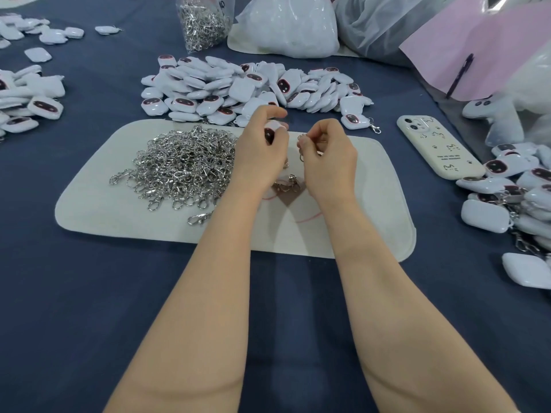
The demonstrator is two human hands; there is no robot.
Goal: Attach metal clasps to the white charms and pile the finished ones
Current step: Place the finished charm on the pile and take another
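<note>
the left hand [262, 144] curls round one white charm [272, 129], held up over the pale mat [119, 210] with its edge turned toward the right hand [328, 153], which pinches one metal clasp [301, 144] between thumb and fingertips. the two pieces sit just apart and not yet joined, so the hooking-on step looks about to happen.

the layout reads as a work line. the loose heap of clasps [182, 168] lies on the mat just beside the left hand, the heap of charms [238, 87] waits right behind the mat, and the finished pile [512, 186] – charms with clasps hanging off – builds up at the far right, an easy drop for the right hand.

counted: one charm in hand, one clasp in hand, one phone [438, 147] lying flat to the right of the mat, one clear bag of clasps [202, 25] standing at the back as spare stock. the heaps themselves – far too many to count.
</note>
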